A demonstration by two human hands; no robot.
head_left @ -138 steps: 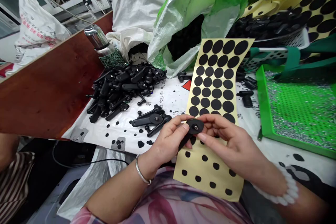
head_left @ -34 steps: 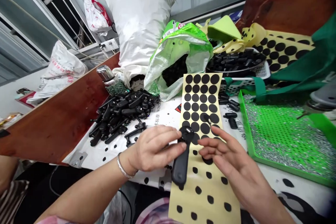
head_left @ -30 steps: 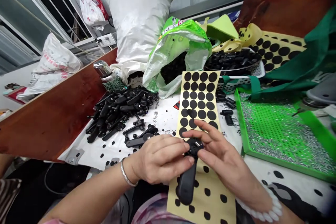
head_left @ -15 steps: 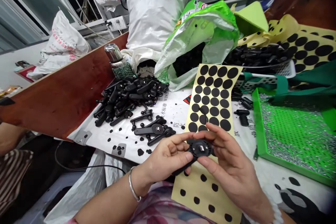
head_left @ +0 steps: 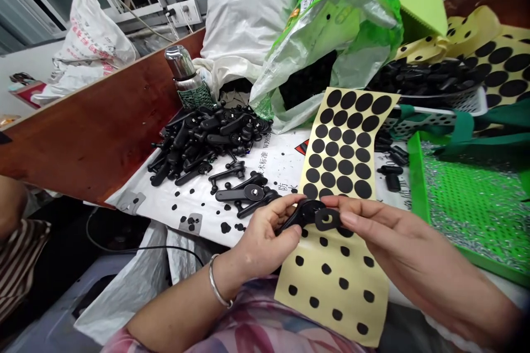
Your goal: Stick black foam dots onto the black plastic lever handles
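My left hand [head_left: 265, 234] grips a black crank-like plastic handle [head_left: 304, 212] between thumb and fingers, its round end pointing right. Pinched in my right hand [head_left: 379, 226] is a thin black round sticker [head_left: 327, 219] with a small hole in it, held right beside the handle's round end. Whether the two touch I cannot tell. Under both hands lies a yellow sheet of black round stickers [head_left: 345, 143]; its near part carries only small black dots. A pile of similar black handles [head_left: 207, 140] lies to the left, with a few loose ones closer to me.
On the right stands a green tray [head_left: 467, 256] of small metal pieces. Behind it a white basket [head_left: 478, 102] holds black parts. An open green-and-white bag [head_left: 269, 88] and a metal-topped flask [head_left: 180, 63] stand at the back. A wooden board [head_left: 95, 121] edges the left; a person's arm [head_left: 10, 209] shows beyond.
My right hand has come away from the handle to the right and now holds the round sticker upright. The handle's round end has turned, and its face no longer shows. The view has shifted slightly.
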